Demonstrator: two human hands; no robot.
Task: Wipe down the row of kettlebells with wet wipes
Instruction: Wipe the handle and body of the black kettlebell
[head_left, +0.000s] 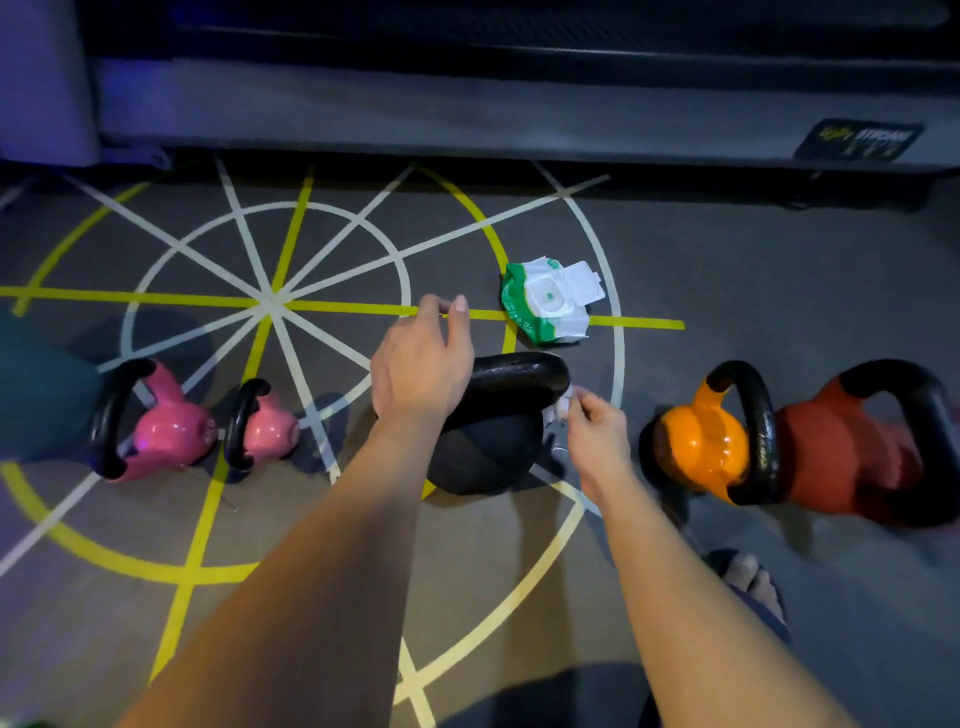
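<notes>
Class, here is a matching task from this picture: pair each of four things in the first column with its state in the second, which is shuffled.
Things
1 black kettlebell
2 orange kettlebell
3 pack of wipes
4 wipe

States
A lid flipped open
B pinched by the right hand
C left hand rests on its handle
D in the row, no hand on it

Pairs: 1-C, 2-D, 3-A, 4-B
</notes>
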